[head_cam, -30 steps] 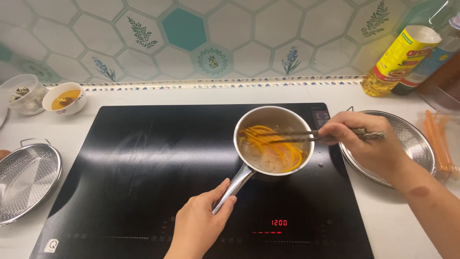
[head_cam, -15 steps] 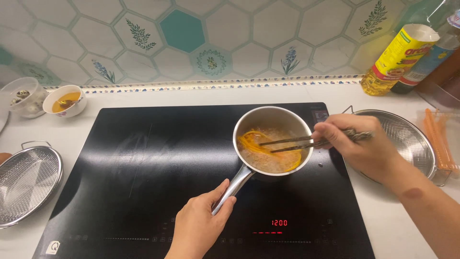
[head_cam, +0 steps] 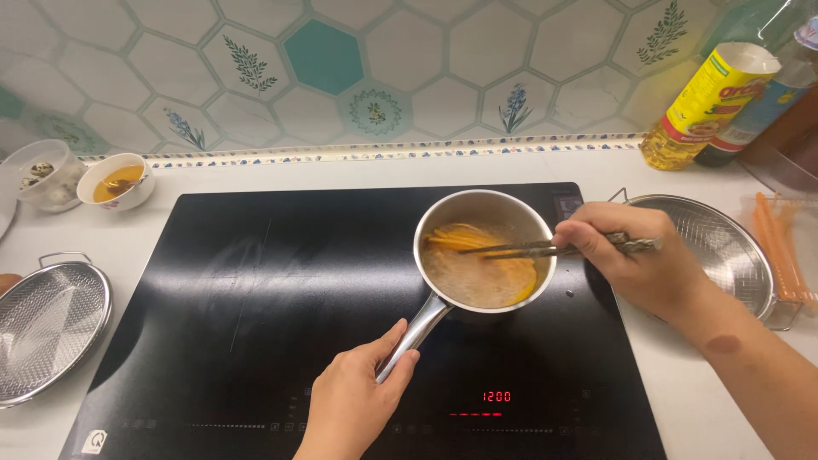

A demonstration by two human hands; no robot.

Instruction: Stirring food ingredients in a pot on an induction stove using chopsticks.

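Over the black cooktop (head_cam: 256, 281), the left hand (head_cam: 354, 405) clamps the saucepan (head_cam: 484, 255) handle while the right hand (head_cam: 626, 255) pinches chopsticks (head_cam: 545, 248), stirring orange strands mid-boil; continued stirring likely needs the pan held steady.

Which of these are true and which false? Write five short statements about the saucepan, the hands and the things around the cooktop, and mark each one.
1. The left hand holds the handle of the saucepan. True.
2. The right hand holds a ladle. False: it holds chopsticks whose tips reach into the pan.
3. The saucepan stands on the black cooktop. True.
4. The pan is empty. False: it holds bubbling liquid with orange food in it.
5. Both mesh strainers lie left of the cooktop. False: one mesh strainer lies left, the other mesh strainer lies right, behind the right hand.
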